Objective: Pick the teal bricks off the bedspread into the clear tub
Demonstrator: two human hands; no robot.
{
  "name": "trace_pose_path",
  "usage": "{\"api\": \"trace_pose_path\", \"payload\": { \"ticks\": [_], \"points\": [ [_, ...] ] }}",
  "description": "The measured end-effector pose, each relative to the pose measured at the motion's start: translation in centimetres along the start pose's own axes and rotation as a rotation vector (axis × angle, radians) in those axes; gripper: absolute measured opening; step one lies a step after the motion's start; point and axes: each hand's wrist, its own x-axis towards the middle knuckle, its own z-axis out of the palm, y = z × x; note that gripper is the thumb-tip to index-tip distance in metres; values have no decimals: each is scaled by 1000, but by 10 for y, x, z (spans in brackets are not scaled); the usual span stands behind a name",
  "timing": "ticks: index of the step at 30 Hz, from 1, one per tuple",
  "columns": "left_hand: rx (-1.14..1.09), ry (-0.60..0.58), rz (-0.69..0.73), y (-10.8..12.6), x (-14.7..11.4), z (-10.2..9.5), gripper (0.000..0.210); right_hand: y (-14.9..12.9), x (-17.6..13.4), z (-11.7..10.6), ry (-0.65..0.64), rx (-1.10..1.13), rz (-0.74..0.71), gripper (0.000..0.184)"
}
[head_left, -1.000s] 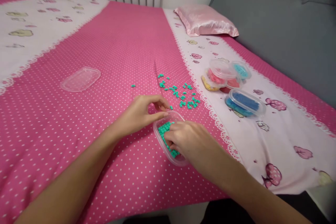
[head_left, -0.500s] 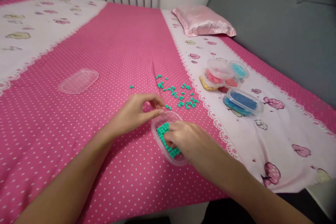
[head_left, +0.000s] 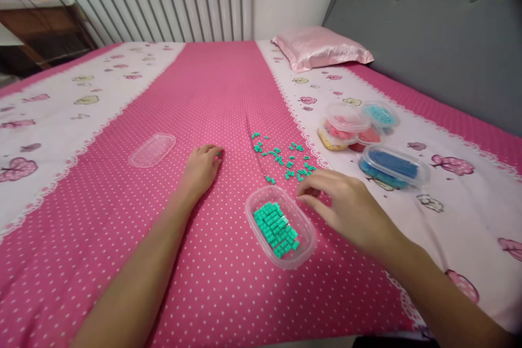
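A clear plastic container (head_left: 312,242) stands on the bedspread, small green building bricks (head_left: 275,228) packed in rows inside it. My left hand (head_left: 202,171) rests to its left, thumb and fingertips closing round a single green brick (head_left: 219,153). My right hand (head_left: 346,201) hovers at the container's right side, beside the loose green bricks (head_left: 289,165). Its fingers are bent and slightly parted from the thumb, with nothing seen between them. Left of the scattered bricks lies a clear lid (head_left: 153,150).
Several lidded containers stand at the right: a blue-filled one (head_left: 393,168), a light-blue one (head_left: 381,114), and a stack with red and yellow pieces (head_left: 334,144). A pink pillow (head_left: 320,49) lies farther back by the grey headboard (head_left: 428,43). A white radiator (head_left: 163,0) lines the wall.
My left hand has left the container's edge and moved left to the lone brick. My right hand has come out of the container and shifted right toward the loose bricks. The view has tilted up.
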Motion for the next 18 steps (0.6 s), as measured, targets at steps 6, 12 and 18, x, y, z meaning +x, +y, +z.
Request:
{"api": "trace_pose_path", "payload": {
  "ticks": [6, 12, 18],
  "points": [
    [-74, 18, -44, -7, 5, -7, 24, 0, 0, -1, 8, 44, 16, 10],
    [-399, 14, 105, 48, -18, -33, 33, -7, 2, 9, 187, 23, -50, 10],
    [-981, -158, 321, 101, -46, -35, 19, -25, 0, 24, 304, 53, -253, 10]
  ]
}}
